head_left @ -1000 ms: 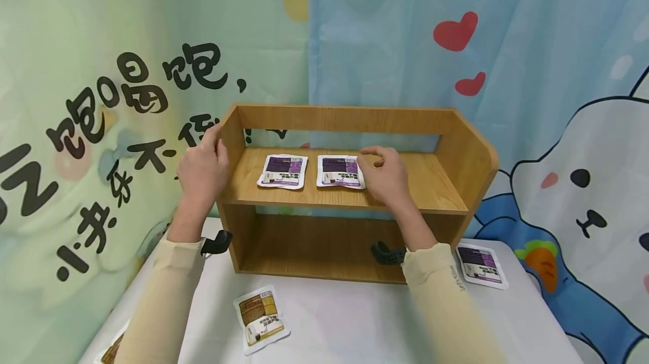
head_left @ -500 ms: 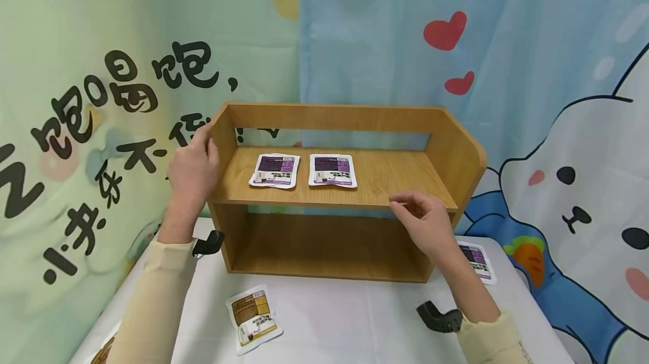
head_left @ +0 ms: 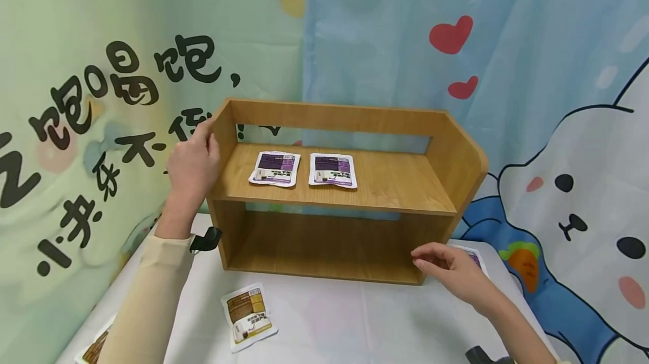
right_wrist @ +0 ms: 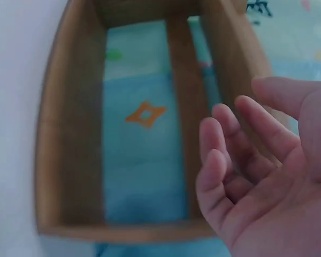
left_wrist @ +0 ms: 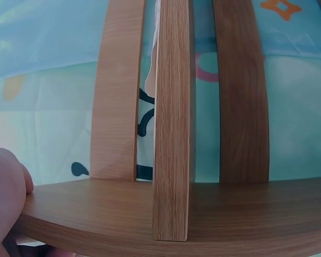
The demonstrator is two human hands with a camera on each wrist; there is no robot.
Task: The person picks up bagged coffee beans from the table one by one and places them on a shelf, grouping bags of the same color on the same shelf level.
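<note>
Shelf (head_left: 345, 183) of wood standing on the white bench (head_left: 355, 319), gripped at its upper left side panel by the left hand (head_left: 191, 167), with fingers curled round the panel's edge. Right hand (head_left: 451, 274) hovering low by the shelf's lower right corner, fingers loosely curled and holding nothing, just above a purple packet (head_left: 474, 257) lying on the bench. Two purple packets (head_left: 304, 169) lying side by side on the upper board; brown packet (head_left: 247, 314) on the bench in front.
</note>
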